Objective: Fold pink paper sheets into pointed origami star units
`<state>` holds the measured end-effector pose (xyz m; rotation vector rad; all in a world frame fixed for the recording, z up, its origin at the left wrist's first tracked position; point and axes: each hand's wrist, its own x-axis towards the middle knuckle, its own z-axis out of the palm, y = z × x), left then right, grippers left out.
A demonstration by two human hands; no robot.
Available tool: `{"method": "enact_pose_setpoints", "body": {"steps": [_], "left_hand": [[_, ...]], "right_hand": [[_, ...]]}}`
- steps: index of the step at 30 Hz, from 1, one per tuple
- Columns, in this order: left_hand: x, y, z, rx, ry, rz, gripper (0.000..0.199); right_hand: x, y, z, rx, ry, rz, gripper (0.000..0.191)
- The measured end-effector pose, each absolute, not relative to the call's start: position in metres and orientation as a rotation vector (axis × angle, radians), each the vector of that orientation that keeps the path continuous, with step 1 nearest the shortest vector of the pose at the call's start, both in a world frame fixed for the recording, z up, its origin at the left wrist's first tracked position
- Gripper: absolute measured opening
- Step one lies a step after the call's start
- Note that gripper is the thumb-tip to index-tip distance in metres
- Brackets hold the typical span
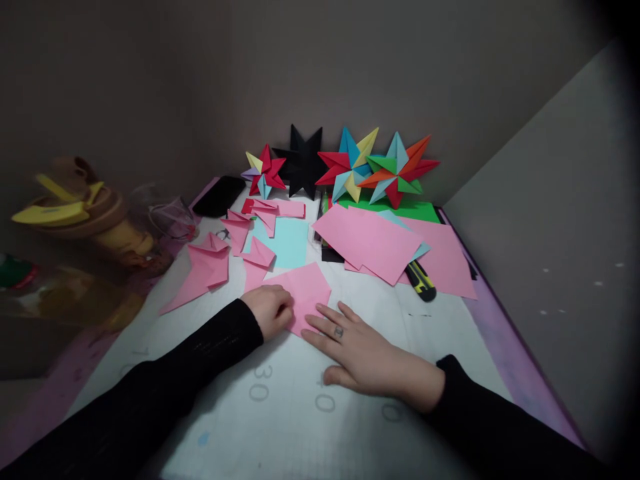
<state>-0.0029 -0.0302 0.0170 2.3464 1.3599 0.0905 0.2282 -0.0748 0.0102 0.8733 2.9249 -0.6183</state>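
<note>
A folded pink paper [306,288] lies flat on the white mat [240,427] between my hands. My left hand [270,311] rests on its left side with the fingers curled in; whether they pinch anything is hidden. On the right, my right hand [350,343] lies with fingers spread, its fingertips at the paper's lower right edge, and a ring shows on one finger. Folded pink pieces [207,267] are spread just beyond my left hand, beside a light blue sheet [290,243]. Larger pink sheets [373,241] overlap beyond my right hand.
A yellow and black cutter [421,281] lies by the pink sheets. Paper stars [397,170] and a black star [305,162] lean against the wall. At the back left is a black phone [220,196]. A bottle [65,293] and a brown pot [100,213] stand left.
</note>
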Motion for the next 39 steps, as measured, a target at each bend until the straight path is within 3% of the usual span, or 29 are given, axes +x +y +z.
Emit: {"method": "enact_pose_setpoints", "body": {"steps": [4, 12, 22, 33, 39], "left_hand": [[-0.0028, -0.0310, 0.0169, 2.351, 1.356, 0.089, 0.016], [-0.0030, -0.0304, 0.0158, 2.346, 1.357, 0.088, 0.016], [-0.0016, -0.0302, 0.0143, 2.340, 1.387, 0.075, 0.015], [-0.0009, -0.0313, 0.0152, 2.351, 1.387, 0.076, 0.015], [-0.0005, -0.0296, 0.0127, 2.343, 1.395, 0.080, 0.015]], "right_hand": [[0.2222, -0.0755, 0.0087, 0.887, 2.882, -0.607, 0.079], [0.2217, -0.0756, 0.0040, 0.877, 2.910, -0.589, 0.079], [0.2226, -0.0775, 0.0089, 0.836, 2.950, -0.524, 0.066], [0.2274, -0.0811, 0.0124, 0.783, 3.165, -0.501, 0.037], [0.2259, -0.0848, 0.0121, 0.715, 3.167, -0.432, 0.033]]}}
